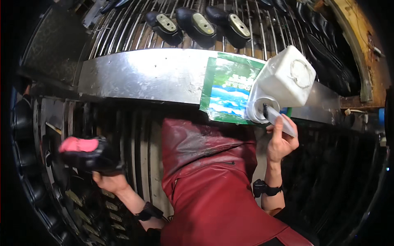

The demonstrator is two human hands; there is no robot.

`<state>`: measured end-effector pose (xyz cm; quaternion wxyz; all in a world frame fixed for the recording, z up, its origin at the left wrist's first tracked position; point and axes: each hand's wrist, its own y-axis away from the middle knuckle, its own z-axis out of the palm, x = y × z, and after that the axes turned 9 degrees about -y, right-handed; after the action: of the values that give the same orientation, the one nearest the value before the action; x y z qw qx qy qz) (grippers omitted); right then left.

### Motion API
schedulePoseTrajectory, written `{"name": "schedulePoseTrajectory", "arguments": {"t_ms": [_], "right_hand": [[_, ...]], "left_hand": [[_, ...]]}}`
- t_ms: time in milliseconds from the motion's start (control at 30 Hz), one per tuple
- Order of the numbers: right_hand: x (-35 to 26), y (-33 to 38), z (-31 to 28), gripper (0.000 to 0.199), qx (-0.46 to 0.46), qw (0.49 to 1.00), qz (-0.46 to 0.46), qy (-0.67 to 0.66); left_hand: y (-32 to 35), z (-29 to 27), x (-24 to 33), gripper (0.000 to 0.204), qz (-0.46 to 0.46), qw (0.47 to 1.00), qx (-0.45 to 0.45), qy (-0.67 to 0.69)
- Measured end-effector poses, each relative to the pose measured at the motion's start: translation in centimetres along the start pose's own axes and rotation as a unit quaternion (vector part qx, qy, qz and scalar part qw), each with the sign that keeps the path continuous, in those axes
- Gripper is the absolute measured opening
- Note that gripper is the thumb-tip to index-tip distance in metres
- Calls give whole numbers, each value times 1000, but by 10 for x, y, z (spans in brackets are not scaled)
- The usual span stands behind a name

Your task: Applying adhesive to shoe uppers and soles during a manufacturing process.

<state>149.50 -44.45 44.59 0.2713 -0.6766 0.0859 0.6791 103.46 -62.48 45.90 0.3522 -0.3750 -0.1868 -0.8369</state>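
Observation:
On the left, my left hand [108, 180] is closed around the lower end of a black shoe [88, 160]. A bright pink piece [80, 144] shows at the shoe's upper side, and the shoe is somewhat blurred. At the right, my right hand [282, 141] pinches a brush [280, 121] by its flat whitish handle. Its dark tip lies at the mouth of a small white cup [252, 108]. Directly behind the cup, a white plastic jug [293, 78] is tipped over, its base turned toward me.
A metal ledge [139, 76] runs across in front of me, with a green and blue printed sheet [230, 88] under the cup. Beyond it, several black shoe forms with pale soles [203, 23] rest on metal rollers [135, 24]. Dark racks of shoes [37, 180] stand left. A red apron [213, 184] covers my lap.

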Motion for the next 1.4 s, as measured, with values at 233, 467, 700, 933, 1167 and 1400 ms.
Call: {"name": "schedulePoseTrajectory", "arguments": {"t_ms": [233, 467, 700, 933, 1167, 1400], "right_hand": [[17, 4, 6, 18, -33, 998, 12, 56], [-18, -7, 16, 25, -8, 897, 340, -283], [0, 16, 75, 16, -254, 849, 355, -296], [22, -10, 132, 16, -291, 904, 257, -177], [27, -23, 160, 17, -241, 916, 284, -148], [-33, 21, 77, 19, -377, 879, 265, -118]], "left_hand": [[14, 66, -106, 95, -44, 955, -159, -246], [-14, 100, -180, 34, 382, 689, -327, -521], [-21, 89, -207, 31, 458, 588, -353, -565], [-21, 85, -204, 31, 447, 605, -365, -549], [-23, 85, -201, 31, 439, 613, -360, -550], [-27, 101, -198, 35, 441, 616, -355, -548]]}}
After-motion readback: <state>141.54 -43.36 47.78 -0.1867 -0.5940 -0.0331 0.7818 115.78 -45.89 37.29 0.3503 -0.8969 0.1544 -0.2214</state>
